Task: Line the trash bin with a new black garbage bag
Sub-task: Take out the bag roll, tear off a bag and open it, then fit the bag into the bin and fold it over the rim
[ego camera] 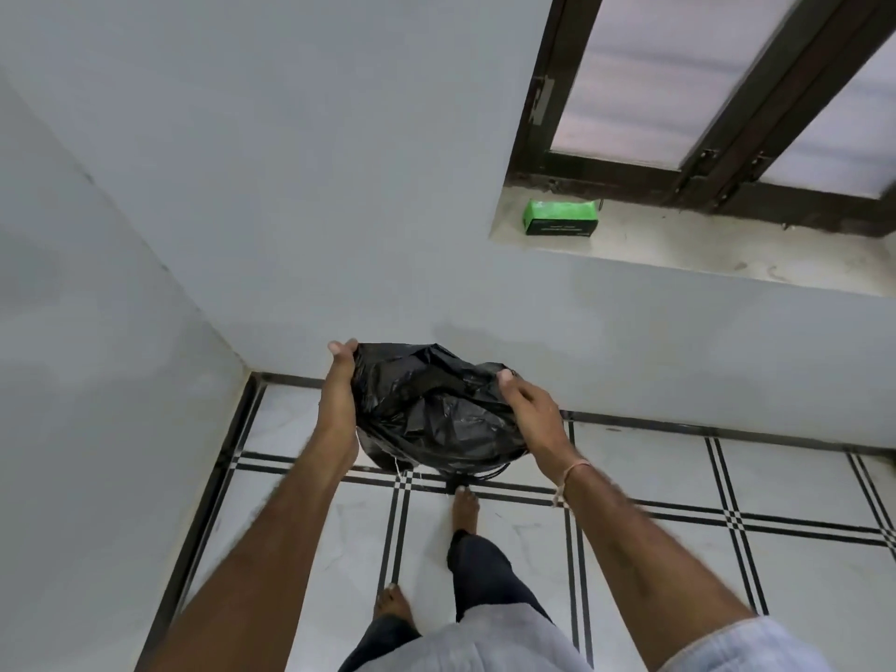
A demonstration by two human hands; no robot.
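Between the left hand and right hand, each gripping an opposite edge, the black garbage bag hangs crumpled above open tiled floor, near the wall.

Open air all around the raised black bag, spread between left hand and right hand; the wall close behind blocks forward reach; side wall hems in the left; tiled floor below bare except two feet; green box sits well apart on the window ledge.
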